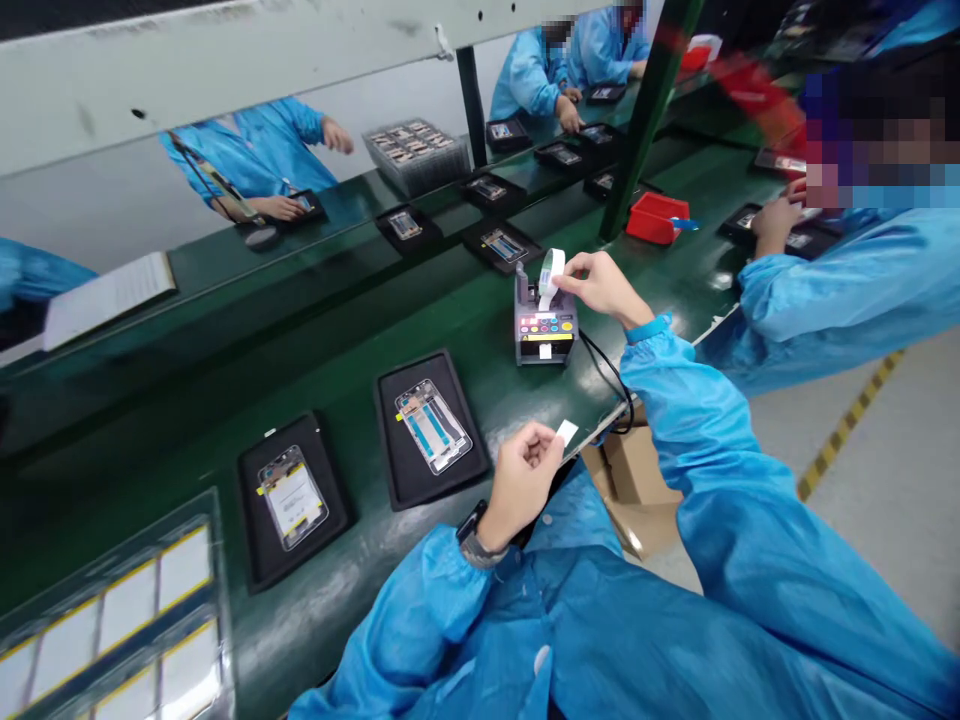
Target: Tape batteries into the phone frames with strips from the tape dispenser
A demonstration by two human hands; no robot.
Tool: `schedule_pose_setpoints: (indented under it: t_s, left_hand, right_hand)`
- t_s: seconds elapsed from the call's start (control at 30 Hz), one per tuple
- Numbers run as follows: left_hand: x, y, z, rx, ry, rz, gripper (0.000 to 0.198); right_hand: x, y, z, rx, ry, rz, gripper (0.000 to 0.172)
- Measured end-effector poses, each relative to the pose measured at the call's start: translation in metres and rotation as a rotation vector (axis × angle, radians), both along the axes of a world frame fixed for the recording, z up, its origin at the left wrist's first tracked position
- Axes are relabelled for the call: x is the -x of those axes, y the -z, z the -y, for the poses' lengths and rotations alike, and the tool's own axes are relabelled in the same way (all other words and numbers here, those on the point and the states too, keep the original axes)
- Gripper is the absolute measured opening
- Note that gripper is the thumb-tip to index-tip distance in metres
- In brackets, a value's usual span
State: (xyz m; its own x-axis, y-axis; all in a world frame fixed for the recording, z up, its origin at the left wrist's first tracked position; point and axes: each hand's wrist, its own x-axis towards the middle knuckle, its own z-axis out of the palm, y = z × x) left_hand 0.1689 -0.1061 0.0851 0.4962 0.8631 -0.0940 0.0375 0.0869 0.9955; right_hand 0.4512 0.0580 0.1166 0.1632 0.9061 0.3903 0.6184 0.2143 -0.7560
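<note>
My left hand is closed, pinching a small white piece of tape between thumb and fingers above the bench's near edge. My right hand grips a loop of white tape at the top of a grey tape dispenser. A short white tab shows at the dispenser's front, below its coloured buttons. Left of my left hand, a black tray holds an opened phone frame with blue strips. Farther left, another black tray carries a phone frame with a white battery in it.
A clear tray of white batteries lies at lower left. Black trays with phone frames line the far belt, near a stack of clear trays. A red bin stands beside a green post. Co-workers in blue sit opposite and at right.
</note>
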Motion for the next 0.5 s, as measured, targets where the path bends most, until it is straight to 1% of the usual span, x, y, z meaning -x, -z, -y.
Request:
schedule_pose_setpoints:
  t_s: [0.07, 0.13, 0.23, 0.4, 0.5]
  left_hand:
    - [0.011, 0.006, 0.008, 0.041, 0.013, -0.014, 0.032]
    - [0.018, 0.017, 0.012, 0.078, 0.006, -0.038, 0.035]
    - [0.026, 0.037, 0.02, 0.111, -0.006, -0.074, 0.038]
    - [0.045, 0.074, 0.042, 0.134, -0.083, -0.092, 0.049]
    - [0.053, 0.087, 0.048, 0.145, -0.105, -0.086, 0.052]
  right_hand:
    - [0.002, 0.0, 0.004, 0.02, -0.022, -0.032, 0.02]
    - [0.006, 0.0, 0.006, 0.045, -0.045, -0.079, 0.022]
    - [0.012, 0.001, 0.006, 0.057, -0.043, -0.091, 0.025]
    - [0.017, 0.005, 0.008, 0.053, -0.028, -0.058, 0.023]
    - [0.018, 0.008, 0.007, 0.052, -0.024, -0.057, 0.021]
